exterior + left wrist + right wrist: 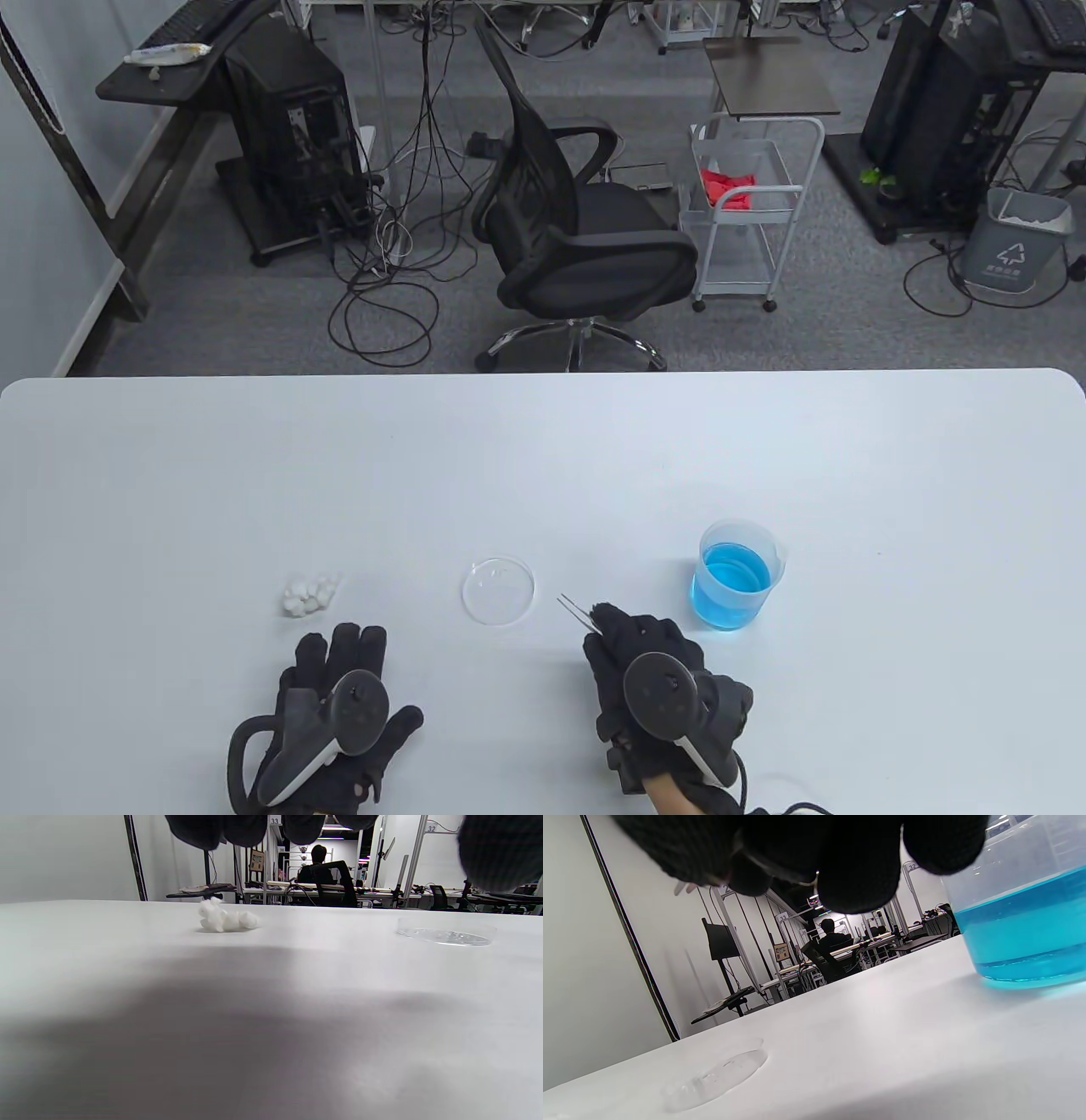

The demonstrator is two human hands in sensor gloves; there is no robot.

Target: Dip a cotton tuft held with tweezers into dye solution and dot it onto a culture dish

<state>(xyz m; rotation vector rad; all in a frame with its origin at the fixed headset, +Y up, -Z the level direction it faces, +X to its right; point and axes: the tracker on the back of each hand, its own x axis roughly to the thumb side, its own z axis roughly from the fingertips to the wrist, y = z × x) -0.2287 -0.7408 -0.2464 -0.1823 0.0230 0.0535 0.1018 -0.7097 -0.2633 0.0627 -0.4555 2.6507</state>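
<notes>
Both hands sit low on the desk [543,458] — the left hand [335,713] flat and holding nothing, the right hand [649,671] pinching empty tweezers [573,609] between dish [499,590] and blue dye cup [734,577] — so go slowly to the cotton pile [310,594] and grab one small tuft.

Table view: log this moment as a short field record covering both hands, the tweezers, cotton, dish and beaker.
left hand: flat on the table, fingers spread, holding nothing
right hand: grips the tweezers
tweezers: tips point toward the dish, no cotton visible between them
cotton tufts: small white pile ahead of the left hand, untouched
culture dish: clear, between the cotton and the beaker, no dye dots visible
beaker: upright, blue dye solution inside, right of the dish
</notes>
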